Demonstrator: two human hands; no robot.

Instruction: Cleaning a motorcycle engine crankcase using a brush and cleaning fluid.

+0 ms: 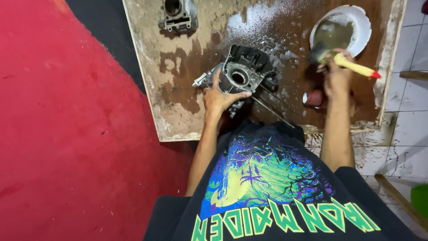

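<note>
Head view, looking down at a wet, stained wooden board [178, 111] laid on the floor. 1 white bowl [362, 27] with a chipped rim stands at the board's far right corner and holds murky grey-brown liquid. Just beside the right hand, 1 small red cylindrical container [313, 98] stands on the board; its contents cannot be told. The engine crankcase [243, 73] sits near the board's middle: dark, greasy cast metal with a round central bore, and 2 long studs [274, 105] projecting toward the person. The left hand [220, 99] grips its near edge, thumb and fingers wrapped around the casting. The right hand [337, 76] is closed around 1 paintbrush [352, 66] with a yellow handle and red tip, its bristles at the bowl's rim. 1 finned engine cylinder [179, 15] lies apart at the board's far left. Soapy foam is spread around the crankcase.
</note>
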